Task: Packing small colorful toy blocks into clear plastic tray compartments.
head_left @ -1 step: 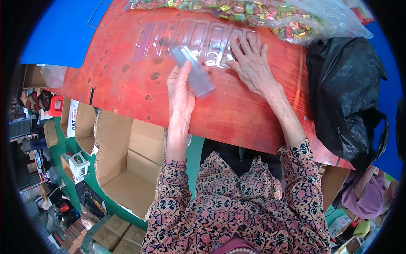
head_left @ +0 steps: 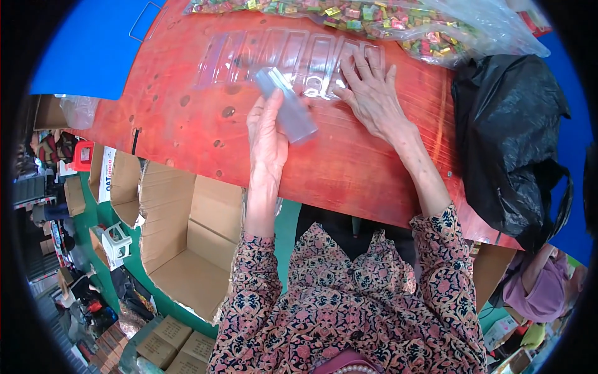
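My left hand (head_left: 266, 140) grips a long, narrow clear plastic box (head_left: 288, 109), thumb on top and the other fingers mostly hidden. The box is tilted above the table and a little blurred. Just beyond it, several long clear plastic trays (head_left: 291, 53) lie side by side in a row on the red wooden table (head_left: 336, 165). At the right end of that row, my right hand (head_left: 375, 96) rests palm down, fingers spread over the trays. No object is gripped in it.
Along the far edge lies a clear bag of small, shiny wrapped pieces (head_left: 367, 22). A black plastic bag (head_left: 511, 137) sits at the right. An open cardboard box (head_left: 187, 262) stands below the table's near left edge. Another person in purple (head_left: 539, 290) appears at lower right.
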### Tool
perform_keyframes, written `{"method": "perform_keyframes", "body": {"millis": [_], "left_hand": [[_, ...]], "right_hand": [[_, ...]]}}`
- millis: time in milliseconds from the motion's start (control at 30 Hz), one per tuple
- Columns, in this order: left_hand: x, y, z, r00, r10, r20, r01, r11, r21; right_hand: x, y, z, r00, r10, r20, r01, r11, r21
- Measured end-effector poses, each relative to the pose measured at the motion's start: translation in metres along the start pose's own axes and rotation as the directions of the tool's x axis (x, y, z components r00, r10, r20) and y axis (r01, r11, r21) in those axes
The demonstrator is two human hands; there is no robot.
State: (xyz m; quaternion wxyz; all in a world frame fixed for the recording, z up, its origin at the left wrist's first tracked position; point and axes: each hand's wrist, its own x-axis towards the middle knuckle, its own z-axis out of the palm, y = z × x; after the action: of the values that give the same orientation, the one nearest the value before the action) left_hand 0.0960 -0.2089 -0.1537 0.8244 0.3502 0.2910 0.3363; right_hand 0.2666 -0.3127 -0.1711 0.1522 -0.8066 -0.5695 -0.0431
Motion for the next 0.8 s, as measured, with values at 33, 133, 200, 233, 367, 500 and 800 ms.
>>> {"method": "perform_keyframes", "body": {"millis": [33, 133, 200, 233, 367, 500, 800], "left_hand": [[-0.002, 0.0, 0.001, 1.0, -0.011, 0.001, 0.011, 1.0, -0.003], [-0.008, 0.004, 0.007, 1.0, -0.028, -0.009, 0.028, 1.0, -0.012], [-0.014, 0.009, 0.005, 0.999, -0.026, -0.021, 0.026, 1.0, -0.01], [-0.017, 0.012, 0.002, 0.999, 0.0, -0.044, 0.0, 1.0, -0.008], [-0.029, 0.026, -0.016, 0.989, 0.077, -0.129, -0.081, 0.996, -0.024], [-0.031, 0.033, -0.026, 0.979, 0.113, -0.171, -0.115, 0.993, -0.002], [-0.028, 0.041, -0.05, 0.968, 0.141, -0.208, -0.15, 0.988, -0.024]], "right_hand": [[0.001, -0.001, -0.001, 1.0, -0.002, 0.002, 0.002, 1.0, 0.002], [0.006, -0.005, -0.006, 0.997, -0.017, -0.069, 0.018, 1.0, 0.013], [0.016, -0.014, -0.006, 0.988, -0.097, -0.117, 0.099, 0.995, 0.012], [0.022, -0.02, -0.004, 0.988, -0.099, -0.121, 0.102, 0.995, 0.017], [0.052, -0.051, 0.014, 0.959, -0.218, -0.183, 0.221, 0.975, -0.004], [0.078, -0.067, 0.031, 0.942, -0.265, -0.205, 0.287, 0.954, 0.09], [0.078, -0.082, 0.045, 0.956, -0.294, -0.009, 0.294, 0.956, 0.002]]}}
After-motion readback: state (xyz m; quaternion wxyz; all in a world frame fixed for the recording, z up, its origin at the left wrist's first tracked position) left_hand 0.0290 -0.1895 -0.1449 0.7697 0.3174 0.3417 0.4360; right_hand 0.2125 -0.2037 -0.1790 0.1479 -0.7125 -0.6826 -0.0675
